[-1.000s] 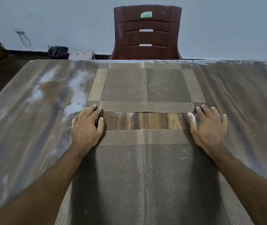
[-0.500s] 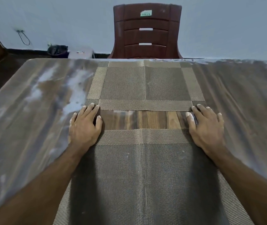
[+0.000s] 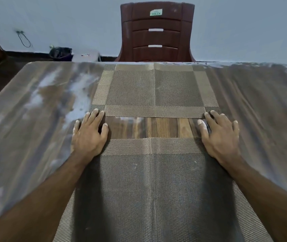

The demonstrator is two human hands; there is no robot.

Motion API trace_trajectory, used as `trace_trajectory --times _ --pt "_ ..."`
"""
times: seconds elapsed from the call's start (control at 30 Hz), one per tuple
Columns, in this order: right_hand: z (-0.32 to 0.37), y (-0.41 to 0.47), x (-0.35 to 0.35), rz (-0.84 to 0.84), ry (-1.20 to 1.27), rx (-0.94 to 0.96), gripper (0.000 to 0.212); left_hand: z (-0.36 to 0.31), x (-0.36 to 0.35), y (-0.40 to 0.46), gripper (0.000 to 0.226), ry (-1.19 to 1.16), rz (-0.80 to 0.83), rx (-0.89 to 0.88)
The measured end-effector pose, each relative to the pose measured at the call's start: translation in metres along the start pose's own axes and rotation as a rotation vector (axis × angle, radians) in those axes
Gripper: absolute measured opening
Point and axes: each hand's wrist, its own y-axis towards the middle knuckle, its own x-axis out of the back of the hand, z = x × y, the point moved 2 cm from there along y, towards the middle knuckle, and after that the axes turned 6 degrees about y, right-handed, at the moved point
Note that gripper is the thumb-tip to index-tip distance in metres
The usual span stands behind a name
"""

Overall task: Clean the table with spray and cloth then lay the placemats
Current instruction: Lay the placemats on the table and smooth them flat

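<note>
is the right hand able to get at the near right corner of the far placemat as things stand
Probably yes: the right hand lies flat with its fingertips already at that corner of the far placemat, and nothing stands between them.

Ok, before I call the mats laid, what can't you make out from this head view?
- Near placemat: its near edge is cut off by the bottom of the frame; the forearms cover its side edges.
- Its far corners: under the left hand and right hand.
- Chair: seat and legs hidden behind the table.
- Chair label: too blurred to read.
- Spray and cloth: not in frame.
</note>
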Motion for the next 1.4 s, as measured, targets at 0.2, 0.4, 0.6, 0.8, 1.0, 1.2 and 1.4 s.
trace_trajectory --times 0.2,0.4,0.6,0.8,1.0,1.2,1.4 --pt "0.000 0.000 0.001 0.012 0.013 -0.009 0.069 -0.001 0.000 0.001 0.052 -0.004 0.005 -0.003" --pt "-0.002 0.000 0.000 -0.023 0.032 0.003 0.060 0.001 -0.003 0.003 0.049 0.003 -0.026 -0.019" --pt "-0.001 -0.006 0.013 -0.124 0.234 0.037 0.056 -0.006 0.018 -0.007 0.038 0.153 -0.071 -0.126" --pt "0.008 -0.051 0.056 -0.135 0.412 0.051 0.044 -0.018 0.067 -0.086 0.060 -0.075 -0.016 -0.061" --pt "-0.011 -0.205 0.084 0.096 0.251 0.050 0.049 0.017 0.092 -0.255 0.078 -0.220 0.160 -0.049" --pt "-0.024 -0.286 0.082 0.252 0.054 0.073 0.060 0.047 0.068 -0.311 0.087 -0.097 0.312 -0.130" --pt "-0.025 -0.302 0.078 0.256 0.066 0.041 0.067 0.055 0.069 -0.304 0.085 -0.077 0.314 -0.159"
